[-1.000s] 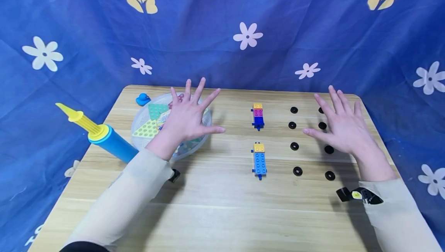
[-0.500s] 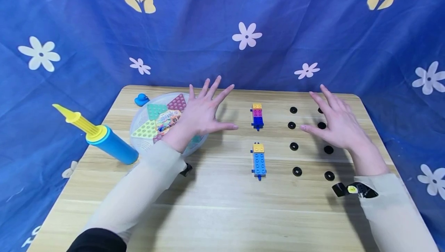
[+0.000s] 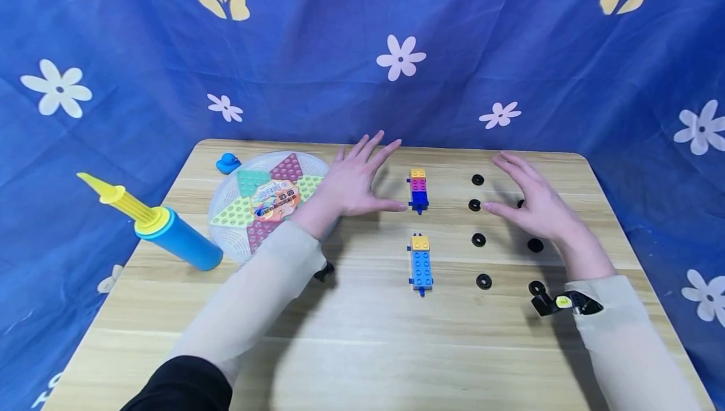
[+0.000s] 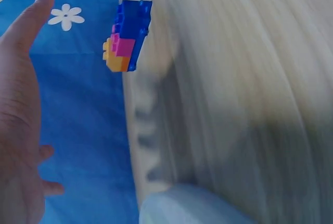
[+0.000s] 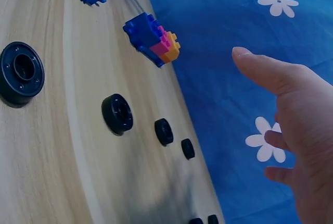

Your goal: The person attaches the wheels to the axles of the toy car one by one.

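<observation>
With its fingers spread, my left hand [image 3: 354, 181] hovers over the table just left of a small block vehicle base with yellow, pink and dark blue bricks [image 3: 418, 191]. It holds nothing, and a gap shows between thumb and bricks in the left wrist view. A second block base, yellow and light blue [image 3: 421, 264], lies nearer the front edge. To the right, my right hand [image 3: 535, 203] hangs above black toy wheels [image 3: 478, 240], its thumb extended and its palm free of any object. Several wheels lie flat in two columns; this hand partly or wholly covers the far right ones.
A round board with coloured triangles [image 3: 231, 213] lies on the left, partly under my left forearm. Beside it are a blue and yellow hand pump [image 3: 189, 244] and a blue toy duck [image 3: 228, 163]. Blue flowered cloth [image 3: 317, 58] hangs behind the wooden table [image 3: 362, 348].
My left hand has moved right, from over the round board towards the block bases. My right hand has shifted left and slightly lower. The blocks and wheels have stayed put.
</observation>
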